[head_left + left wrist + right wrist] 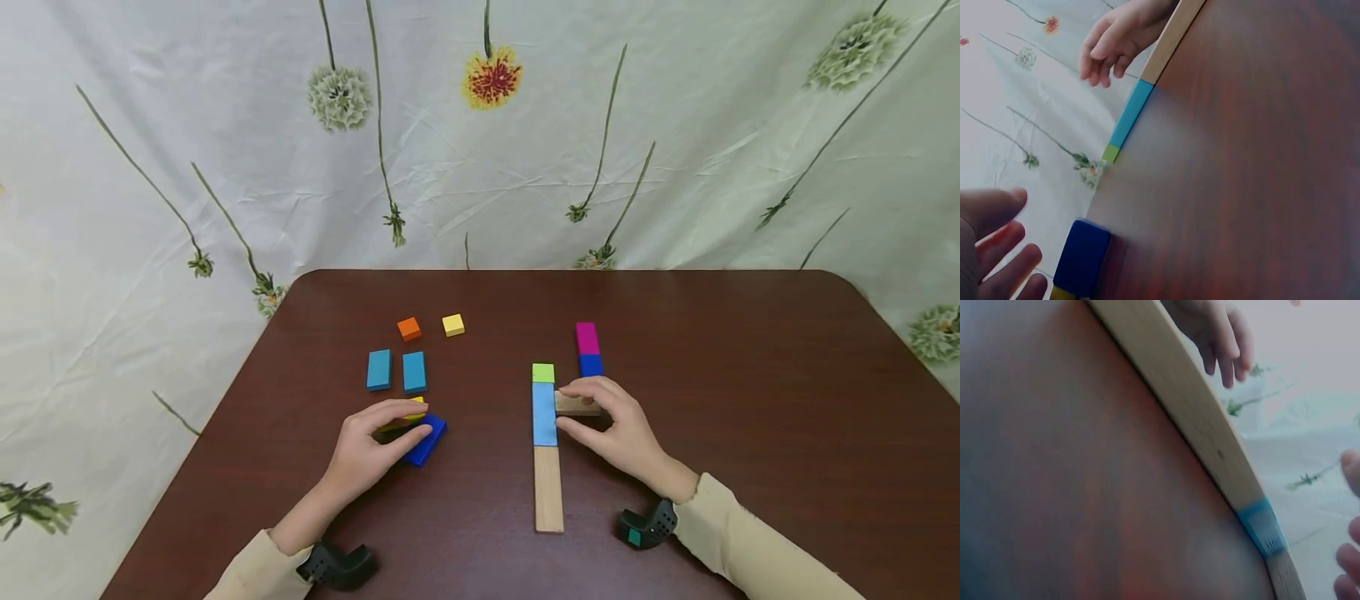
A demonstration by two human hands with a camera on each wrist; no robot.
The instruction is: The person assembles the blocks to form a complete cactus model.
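My left hand [367, 450] hovers over a dark blue block [429, 442] and a yellow block [415, 402], thumb and fingers apart. In the left wrist view the fingers [1007, 262] look loosely bent beside the dark blue block [1084, 257], holding nothing. My right hand [618, 425] is beside a row made of a long wooden block [548, 490], a light blue block [544, 414] and a small green block [543, 372]. Its thumb and index tips are spread near the light blue block's right side; contact is unclear. Below that hand, a wooden block [572, 406] is partly hidden.
A magenta block [587, 338] and a blue block [591, 365] line up beyond my right hand. Two teal blocks [378, 370], an orange block [408, 328] and a pale yellow block [453, 325] lie at the left of the brown table [712, 350]. Flowered cloth [450, 167] hangs behind.
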